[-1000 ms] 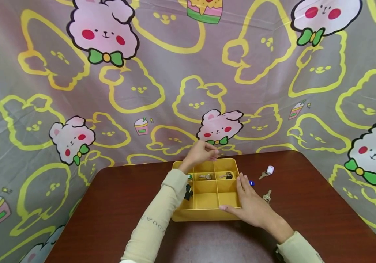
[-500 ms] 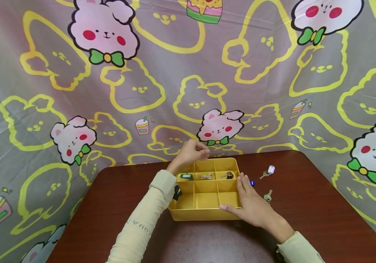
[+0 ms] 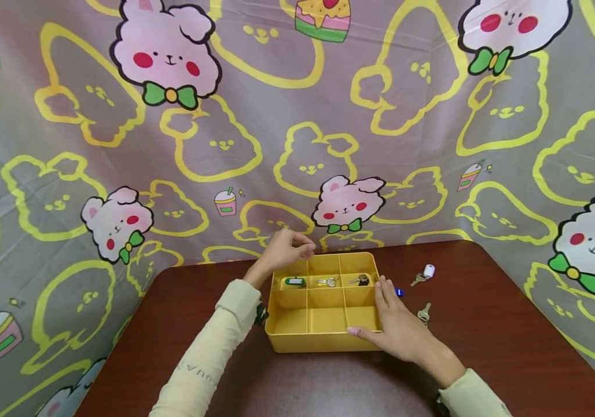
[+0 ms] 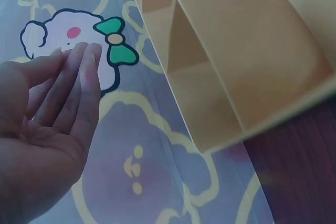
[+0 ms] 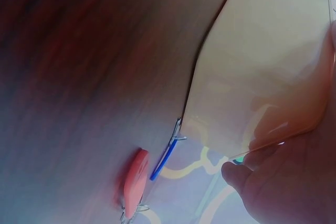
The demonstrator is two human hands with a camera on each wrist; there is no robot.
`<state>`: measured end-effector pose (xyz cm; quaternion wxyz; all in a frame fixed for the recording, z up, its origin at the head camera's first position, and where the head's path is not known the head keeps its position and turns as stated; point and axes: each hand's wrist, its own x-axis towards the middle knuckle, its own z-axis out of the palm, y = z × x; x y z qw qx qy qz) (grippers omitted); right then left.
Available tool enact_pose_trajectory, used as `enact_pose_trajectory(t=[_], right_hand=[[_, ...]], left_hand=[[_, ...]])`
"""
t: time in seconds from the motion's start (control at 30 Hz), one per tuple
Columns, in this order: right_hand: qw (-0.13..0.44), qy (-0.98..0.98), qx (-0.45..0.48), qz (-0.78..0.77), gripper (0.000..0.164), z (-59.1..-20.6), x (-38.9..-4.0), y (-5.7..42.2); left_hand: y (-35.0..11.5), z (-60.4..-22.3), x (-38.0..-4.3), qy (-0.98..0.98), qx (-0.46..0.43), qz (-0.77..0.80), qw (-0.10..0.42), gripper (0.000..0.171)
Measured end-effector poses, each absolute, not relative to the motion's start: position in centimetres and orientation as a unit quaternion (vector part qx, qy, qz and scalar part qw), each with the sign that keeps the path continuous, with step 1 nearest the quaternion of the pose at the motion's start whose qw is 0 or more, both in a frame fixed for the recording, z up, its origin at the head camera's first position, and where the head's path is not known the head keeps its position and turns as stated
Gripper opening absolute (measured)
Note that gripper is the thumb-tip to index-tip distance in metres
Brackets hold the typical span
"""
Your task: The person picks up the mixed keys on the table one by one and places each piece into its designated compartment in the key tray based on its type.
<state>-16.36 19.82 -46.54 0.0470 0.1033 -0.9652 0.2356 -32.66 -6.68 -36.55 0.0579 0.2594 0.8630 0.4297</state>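
A yellow six-compartment box (image 3: 323,343) stands on the table. My left hand (image 3: 288,249) hovers over its back left corner, holding nothing. In the left wrist view, the thumb of that left hand (image 4: 58,114) lies close to the bent fingertips. My right hand (image 3: 401,324) rests along the box's right side, fingers straight at the rim and thumb on the front edge. In the back row lie a green key tag (image 3: 294,281) at left, some keys (image 3: 327,282) in the middle, and a key with a black part (image 3: 361,280) at right.
Right of the box lie a blue key tag (image 3: 399,292), a white-tagged key (image 3: 428,271) and a bare-looking key (image 3: 424,313). The right wrist view shows a red key tag (image 5: 136,179) beside the box. Behind the table (image 3: 198,289) hangs a patterned curtain (image 3: 256,127).
My left hand has drawn back to the left over the box, uncovering the green key tag in the back left compartment. The right hand has stayed at the box's side.
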Motion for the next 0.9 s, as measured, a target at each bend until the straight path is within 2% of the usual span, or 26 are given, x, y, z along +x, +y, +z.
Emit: enact_pose_trajectory(t=[0.23, 0.47, 0.9], right_hand=[[0.046, -0.966, 0.101, 0.232, 0.126, -46.7, -16.4, 19.9], [0.040, -0.966, 0.102, 0.234, 0.126, -46.7, -16.3, 20.0], [0.040, -0.965, 0.106, 0.237, 0.125, -46.8, -16.4, 20.1]], left_hand=[[-8.5, -37.0, -32.1, 0.875, 0.253, 0.411, 0.044, 0.018], [-10.5, -38.2, -31.4, 0.888, 0.266, 0.374, 0.026, 0.023], [-13.5, -39.7, -30.1, 0.904, 0.224, 0.365, -0.011, 0.024]])
